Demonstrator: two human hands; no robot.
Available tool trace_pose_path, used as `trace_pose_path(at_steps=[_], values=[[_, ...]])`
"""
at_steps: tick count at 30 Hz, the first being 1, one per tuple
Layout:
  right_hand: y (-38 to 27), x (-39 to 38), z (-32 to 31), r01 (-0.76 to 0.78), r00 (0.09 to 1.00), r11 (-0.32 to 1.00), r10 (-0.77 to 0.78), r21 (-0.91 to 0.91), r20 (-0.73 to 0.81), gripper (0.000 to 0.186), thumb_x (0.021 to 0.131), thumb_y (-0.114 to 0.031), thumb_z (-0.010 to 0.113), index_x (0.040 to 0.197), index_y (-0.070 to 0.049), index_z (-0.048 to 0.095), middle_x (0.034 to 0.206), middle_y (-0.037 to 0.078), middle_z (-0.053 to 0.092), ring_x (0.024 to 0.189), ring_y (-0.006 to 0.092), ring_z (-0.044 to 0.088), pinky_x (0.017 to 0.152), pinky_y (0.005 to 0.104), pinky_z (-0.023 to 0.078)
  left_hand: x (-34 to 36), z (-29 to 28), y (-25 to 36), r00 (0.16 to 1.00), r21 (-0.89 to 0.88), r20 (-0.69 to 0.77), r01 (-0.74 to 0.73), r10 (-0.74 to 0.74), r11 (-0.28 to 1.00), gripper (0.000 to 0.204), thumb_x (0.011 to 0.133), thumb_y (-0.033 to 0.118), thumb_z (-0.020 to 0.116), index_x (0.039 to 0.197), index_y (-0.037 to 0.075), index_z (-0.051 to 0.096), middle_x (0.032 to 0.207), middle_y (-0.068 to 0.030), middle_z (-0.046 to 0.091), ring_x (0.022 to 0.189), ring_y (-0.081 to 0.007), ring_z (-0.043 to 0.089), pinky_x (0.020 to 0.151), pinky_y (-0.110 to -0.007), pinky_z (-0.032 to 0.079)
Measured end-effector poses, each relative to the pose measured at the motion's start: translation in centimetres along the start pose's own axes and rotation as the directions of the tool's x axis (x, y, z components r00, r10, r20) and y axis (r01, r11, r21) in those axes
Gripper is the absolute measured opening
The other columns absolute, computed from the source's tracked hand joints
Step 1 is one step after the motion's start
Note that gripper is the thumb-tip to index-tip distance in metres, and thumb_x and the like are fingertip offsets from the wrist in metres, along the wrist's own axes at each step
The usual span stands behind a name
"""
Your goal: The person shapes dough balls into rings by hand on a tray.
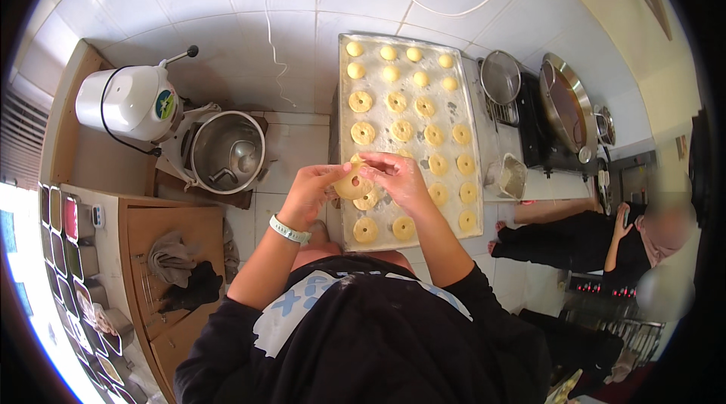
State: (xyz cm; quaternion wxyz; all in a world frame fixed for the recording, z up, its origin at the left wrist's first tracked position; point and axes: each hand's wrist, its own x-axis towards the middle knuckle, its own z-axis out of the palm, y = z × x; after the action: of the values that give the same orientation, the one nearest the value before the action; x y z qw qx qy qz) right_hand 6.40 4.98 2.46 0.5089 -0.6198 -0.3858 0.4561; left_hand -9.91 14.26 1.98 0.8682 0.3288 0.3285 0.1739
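Between both hands, above the left side of a large metal tray [476, 177], I hold a pale yellow dough ring [350, 186] with a hole in its middle. My left hand [318, 188] grips its left edge with thumb and fingers. On its upper right edge, the fingers of my right hand [397, 177] are closed. Rows of flattened dough rings [403, 130] lie on the floured tray, some hidden under my hands. At the far end sit several round dough balls [390, 73] without holes.
Left stands a white stand mixer [125, 101] with a steel bowl [227, 153]. A wooden cabinet [174, 215] and topping containers [72, 268] are nearer left. Right of the tray are a strainer [501, 77], a wide pan of oil [563, 101] on a stove and a plastic tub [513, 177]. A person [590, 237] is at right.
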Motion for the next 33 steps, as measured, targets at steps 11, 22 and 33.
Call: trace_pose_path(at_steps=[11, 22, 33], values=[[0.3, -0.5, -3.5, 0.042, 0.997, 0.996, -0.047, -0.084, -0.053, 0.031, 0.081, -0.007, 0.065, 0.110, 0.002, 0.060, 0.097, 0.010, 0.064, 0.086, 0.0118, 0.062, 0.073, 0.0225, 0.049, 4.4, 2.8, -1.3, 0.999, 0.117, 0.015, 0.042, -0.044, 0.992, 0.031, 0.083, 0.021, 0.065, 0.097, -0.006, 0.062, 0.088, -0.0105, 0.066, 0.079, -0.0172, 0.064, 0.073, -0.029, 0.051], [0.7, 1.6, -8.6, -0.157, 0.988, 0.967, 0.155, 0.200, 0.028, 0.042, 0.080, -0.009, 0.066, 0.119, -0.001, 0.055, 0.098, 0.005, 0.063, 0.085, 0.0102, 0.061, 0.076, 0.0226, 0.048, 8.0, 6.9, -1.1, 0.997, 0.181, 0.009, 0.074, -0.077, 0.981, 0.036, 0.083, 0.024, 0.066, 0.099, -0.008, 0.061, 0.091, -0.0114, 0.065, 0.081, -0.0163, 0.063, 0.072, -0.027, 0.050], [10.2, 8.7, -24.6, -0.237, 0.852, 0.858, 0.409, 0.456, -0.326, 0.027, 0.074, 0.001, 0.064, 0.100, 0.001, 0.060, 0.094, 0.007, 0.064, 0.083, 0.0170, 0.063, 0.075, 0.0269, 0.052, 10.2, 4.7, -3.8, 0.964, 0.183, -0.208, -0.127, 0.165, 0.975, 0.040, 0.090, 0.026, 0.055, 0.114, -0.005, 0.055, 0.112, -0.0129, 0.060, 0.108, -0.0204, 0.055, 0.096, -0.033, 0.039]])
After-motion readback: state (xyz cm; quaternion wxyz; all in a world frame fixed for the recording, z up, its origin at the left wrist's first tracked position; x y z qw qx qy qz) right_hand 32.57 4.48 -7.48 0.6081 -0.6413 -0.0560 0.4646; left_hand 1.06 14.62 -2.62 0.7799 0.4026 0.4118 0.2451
